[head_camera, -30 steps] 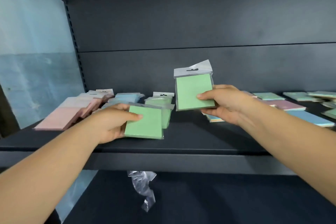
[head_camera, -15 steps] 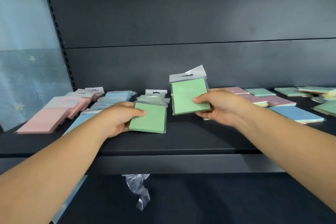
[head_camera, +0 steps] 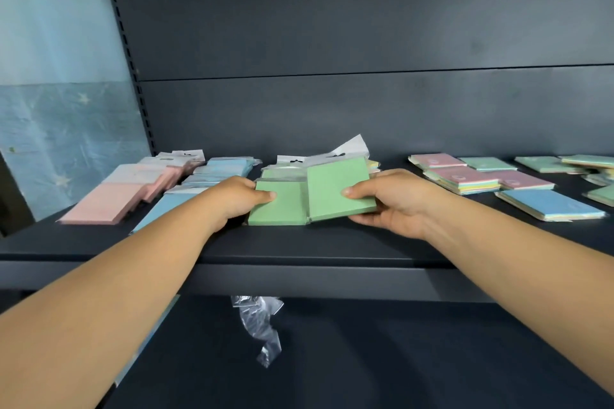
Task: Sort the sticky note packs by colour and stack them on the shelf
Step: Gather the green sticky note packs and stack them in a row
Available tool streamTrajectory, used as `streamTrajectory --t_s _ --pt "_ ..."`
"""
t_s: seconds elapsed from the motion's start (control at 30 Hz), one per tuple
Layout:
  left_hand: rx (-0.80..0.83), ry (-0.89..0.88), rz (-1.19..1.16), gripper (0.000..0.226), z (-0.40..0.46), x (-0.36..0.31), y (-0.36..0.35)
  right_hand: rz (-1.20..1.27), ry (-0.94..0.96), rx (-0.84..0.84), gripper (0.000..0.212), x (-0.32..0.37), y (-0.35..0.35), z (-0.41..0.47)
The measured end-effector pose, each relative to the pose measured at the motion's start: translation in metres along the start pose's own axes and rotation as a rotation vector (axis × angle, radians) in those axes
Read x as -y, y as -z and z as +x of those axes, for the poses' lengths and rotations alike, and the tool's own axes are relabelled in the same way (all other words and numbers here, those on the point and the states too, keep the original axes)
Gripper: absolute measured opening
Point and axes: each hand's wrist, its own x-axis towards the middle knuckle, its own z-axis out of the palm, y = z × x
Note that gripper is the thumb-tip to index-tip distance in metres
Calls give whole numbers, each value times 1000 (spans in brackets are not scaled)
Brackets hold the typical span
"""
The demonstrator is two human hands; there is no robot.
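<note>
Gleaming green pack (head_camera: 339, 189), clear-wrapped

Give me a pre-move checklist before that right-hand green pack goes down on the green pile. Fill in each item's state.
1. Right hand has a firm grip on the tilted green pack: ok, thumb on top, fingers underneath.
2. Left hand steadies the front green pack: ok, thumb pressed on its face.
3. Colour match with the pile: ok, both packs are green, and green packs lie behind them.
4. Pack lies flat on the pile: not ok, it is tilted, its right side raised.
5. Hang tab faces the back like the others: ok.
6. Neighbouring blue row stays out of the way: ok, it lies left of the green pile.
</note>
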Motion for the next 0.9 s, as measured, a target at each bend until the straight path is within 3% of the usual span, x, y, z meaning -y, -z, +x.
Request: streamTrajectory --t_s 0.13,0.2,0.33,0.4,0.5,0.67,0.9 --pt "-41 23 8 40 1 6 4 -14 -26 95 23 -6 -13 -6" --pt "-37 30 -112 44 -1 7 6 -8 -32 125 21 -8 -21 -7" --pt "-30 20 -321 21 -14 1 5 -50 -27 122 17 -13 -40 -4" --pt "-72 -30 -242 25 -22 5 7 -146 -10 99 13 -15 -49 -2" --pt "-47 -101 -152 37 -41 14 7 -550 67 32 19 -15 -57 3" --pt "-49 -310 178 51 -68 24 7 -1068 167 65 47 -10 -61 7" --pt "-10 -423 483 52 -75 31 9 -1184 240 116 46 -10 -51 12"
